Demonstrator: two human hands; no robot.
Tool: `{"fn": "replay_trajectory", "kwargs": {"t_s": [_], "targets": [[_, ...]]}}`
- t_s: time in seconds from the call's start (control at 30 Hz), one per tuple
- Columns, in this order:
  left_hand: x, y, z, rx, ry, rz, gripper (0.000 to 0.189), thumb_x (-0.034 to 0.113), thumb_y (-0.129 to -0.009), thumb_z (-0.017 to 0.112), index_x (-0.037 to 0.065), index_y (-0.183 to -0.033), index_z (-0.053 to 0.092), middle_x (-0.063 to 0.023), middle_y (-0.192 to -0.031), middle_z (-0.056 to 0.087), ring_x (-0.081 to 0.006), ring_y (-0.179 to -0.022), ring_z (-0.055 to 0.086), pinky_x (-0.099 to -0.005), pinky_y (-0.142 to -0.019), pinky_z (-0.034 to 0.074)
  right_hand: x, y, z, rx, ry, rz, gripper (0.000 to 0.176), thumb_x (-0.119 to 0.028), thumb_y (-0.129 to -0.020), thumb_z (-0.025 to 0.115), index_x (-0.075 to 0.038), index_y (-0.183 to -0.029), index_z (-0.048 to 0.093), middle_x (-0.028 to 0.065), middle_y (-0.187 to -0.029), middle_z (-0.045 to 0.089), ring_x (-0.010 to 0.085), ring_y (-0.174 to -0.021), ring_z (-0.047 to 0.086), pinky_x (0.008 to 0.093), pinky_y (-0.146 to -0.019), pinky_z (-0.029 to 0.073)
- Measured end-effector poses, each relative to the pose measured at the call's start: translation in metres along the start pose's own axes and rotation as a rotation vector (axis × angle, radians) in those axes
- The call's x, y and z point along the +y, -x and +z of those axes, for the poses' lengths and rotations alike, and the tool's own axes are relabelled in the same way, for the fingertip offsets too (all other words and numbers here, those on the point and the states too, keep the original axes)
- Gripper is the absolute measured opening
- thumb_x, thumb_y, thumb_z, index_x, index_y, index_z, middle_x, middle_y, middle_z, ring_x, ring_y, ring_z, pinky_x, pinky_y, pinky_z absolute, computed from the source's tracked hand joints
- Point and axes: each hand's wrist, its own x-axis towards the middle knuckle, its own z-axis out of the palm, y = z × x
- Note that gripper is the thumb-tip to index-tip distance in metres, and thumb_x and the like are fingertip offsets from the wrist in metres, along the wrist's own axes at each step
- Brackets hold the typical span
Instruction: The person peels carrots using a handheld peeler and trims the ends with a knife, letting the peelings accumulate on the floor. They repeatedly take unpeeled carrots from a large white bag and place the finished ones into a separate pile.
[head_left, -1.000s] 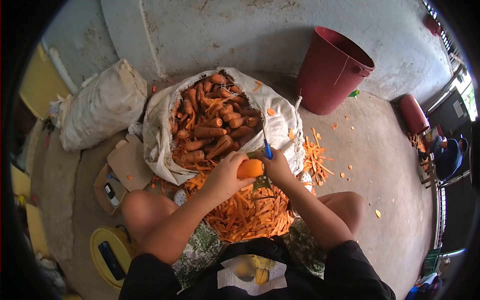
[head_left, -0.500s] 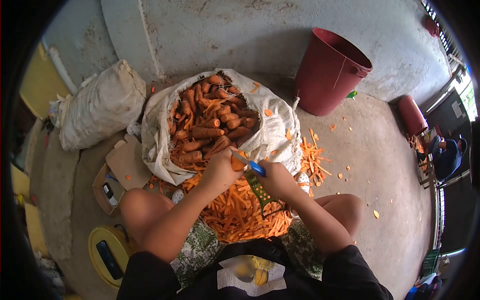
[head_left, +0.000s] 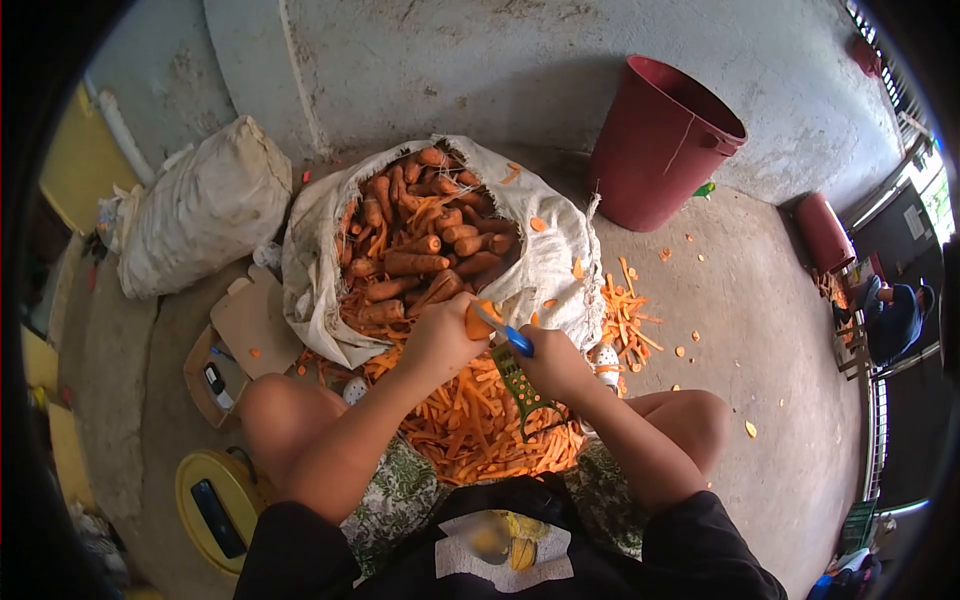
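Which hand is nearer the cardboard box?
Left. The left hand, holding a carrot, is right of the box; the right hand, gripping a blue-handled knife, is farther right.

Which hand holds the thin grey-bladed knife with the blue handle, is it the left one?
No, the right hand grips the blue-handled knife, while the left hand holds a bright orange carrot.

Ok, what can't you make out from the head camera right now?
Carrot: head view, part hidden by the left hand.
Knife: head view, handle's end hidden by the right hand.
Bin: head view, inside bottom hidden by its own side.
Bulging sack: head view, contents hidden by its cloth.
Other person: head view, hands too small to tell.
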Motion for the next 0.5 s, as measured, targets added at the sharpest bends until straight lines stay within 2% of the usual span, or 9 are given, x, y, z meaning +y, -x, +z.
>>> {"fn": "replay_trajectory", "kwargs": {"t_s": [0.23,0.3,0.33,0.4,0.43,0.47,0.5], "targets": [[-0.008,0.001,0.003,0.007,0.027,0.021,0.030,0.011,-0.061,0.069,-0.001,-0.084,0.055,-0.0174,-0.071,0.060,-0.0310,-0.068,0.061,-0.0354,-0.060,0.048,0.021,-0.015,0.018,-0.003,-0.147,0.007,0.019,-0.018,-0.076,0.054,0.000,-0.080,0.056,0.0227,-0.067,0.055,0.0381,-0.065,0.055,0.0425,-0.060,0.043],[-0.011,0.001,0.003,-0.060,0.144,-0.065,0.031,0.010,-0.062,0.069,0.002,-0.089,0.056,-0.0116,-0.074,0.061,-0.0234,-0.068,0.061,-0.0297,-0.065,0.046,0.018,-0.016,0.016,0.005,-0.115,0.010,0.020,-0.019,-0.076,0.054,0.001,-0.080,0.057,0.0217,-0.066,0.056,0.0367,-0.064,0.055,0.0414,-0.060,0.044],[-0.009,0.002,0.004,-0.062,0.145,-0.065,0.031,0.010,-0.062,0.069,0.002,-0.089,0.056,-0.0116,-0.074,0.061,-0.0234,-0.068,0.061,-0.0297,-0.065,0.046,0.018,-0.018,0.013,0.011,-0.082,0.011,0.022,-0.019,-0.077,0.054,0.002,-0.080,0.058,0.0207,-0.066,0.057,0.0352,-0.062,0.056,0.0404,-0.060,0.044],[0.001,0.008,-0.002,-0.257,0.542,0.164,0.033,0.012,-0.062,0.070,0.002,-0.090,0.057,-0.0120,-0.075,0.060,-0.0221,-0.070,0.060,-0.0292,-0.065,0.046,0.074,-0.048,0.026,-0.086,-0.259,0.436,0.026,-0.020,-0.077,0.053,0.005,-0.078,0.059,0.0197,-0.068,0.059,0.0301,-0.066,0.059,0.0368,-0.061,0.045],[0.017,0.010,-0.010,-0.386,0.645,0.246,0.034,0.012,-0.063,0.069,0.003,-0.094,0.057,-0.0101,-0.079,0.060,-0.0191,-0.074,0.058,-0.0278,-0.068,0.044,0.086,-0.050,0.014,-0.131,-0.147,0.479,0.028,-0.020,-0.078,0.053,0.006,-0.077,0.061,0.0187,-0.075,0.062,0.0253,-0.070,0.061,0.0341,-0.061,0.046],[0.021,0.011,-0.013,-0.398,0.639,0.253,0.034,0.012,-0.063,0.069,0.003,-0.094,0.057,-0.0101,-0.079,0.060,-0.0191,-0.074,0.058,-0.0278,-0.068,0.044,0.096,-0.054,0.009,-0.099,0.083,0.516,0.027,-0.022,-0.077,0.055,0.004,-0.078,0.062,0.0196,-0.082,0.062,0.0241,-0.073,0.062,0.0329,-0.060,0.047],[0.023,0.012,-0.015,-0.392,0.607,0.245,0.034,0.012,-0.063,0.069,0.003,-0.093,0.057,-0.0101,-0.079,0.059,-0.0192,-0.074,0.058,-0.0283,-0.068,0.044,0.120,-0.063,0.020,-0.032,-0.015,0.527,0.026,-0.022,-0.078,0.055,0.004,-0.078,0.062,0.0175,-0.080,0.062,0.0226,-0.070,0.062,0.0324,-0.058,0.046]]}}
